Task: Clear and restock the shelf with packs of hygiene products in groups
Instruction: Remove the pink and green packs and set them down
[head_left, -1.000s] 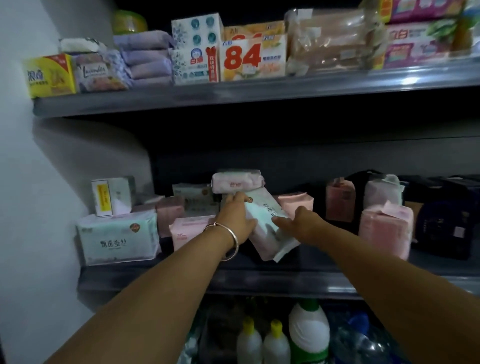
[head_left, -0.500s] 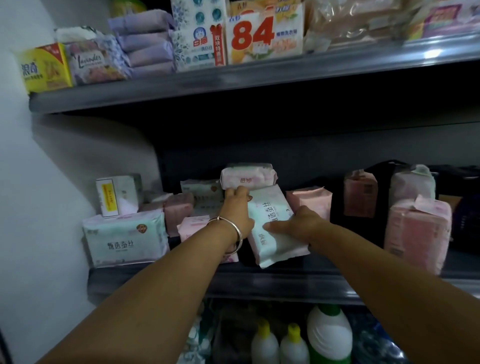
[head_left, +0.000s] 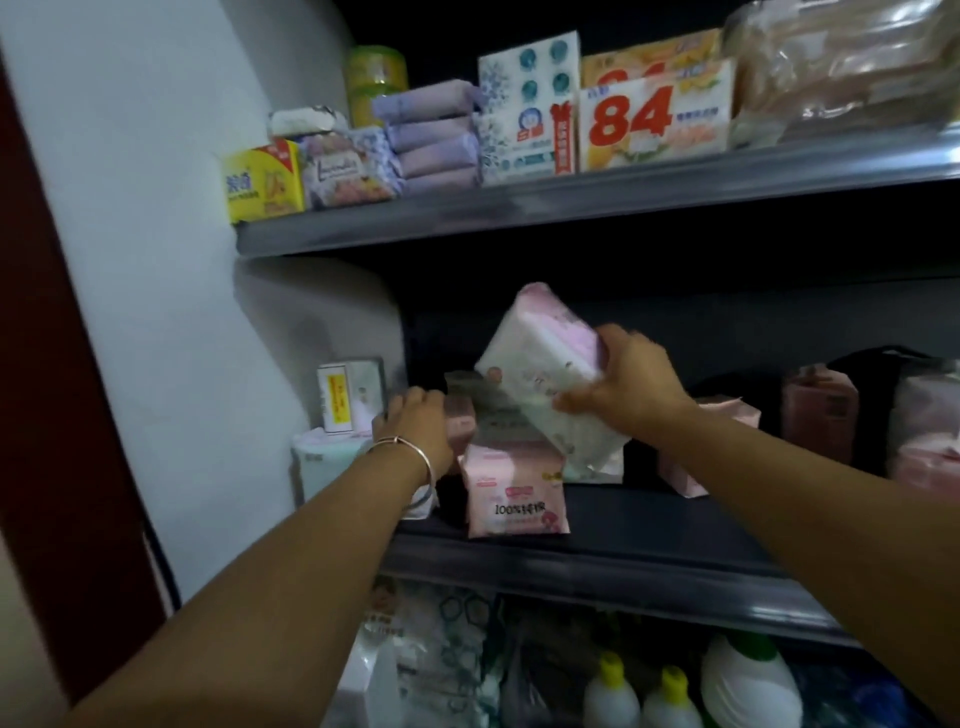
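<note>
The left hand (head_left: 418, 423) reaches among the pink packs (head_left: 460, 423) at the left of the middle shelf (head_left: 597, 566); its fingers are hidden behind them, so I cannot tell its grip. A nudge there could topple the upright front pack (head_left: 514, 491) off the edge. The right hand (head_left: 631, 387) clamps a tilted white-and-pink pack (head_left: 545, 371) above the shelf, pinched at one end; it might slip. Blur hides labels, and darkness swallows the shelf's right.

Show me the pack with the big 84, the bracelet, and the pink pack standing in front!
84 pack (head_left: 655, 124), head view, on the red number.
bracelet (head_left: 410, 451), head view, on the band's upper curve.
pink pack (head_left: 514, 493), head view, front face.
</note>
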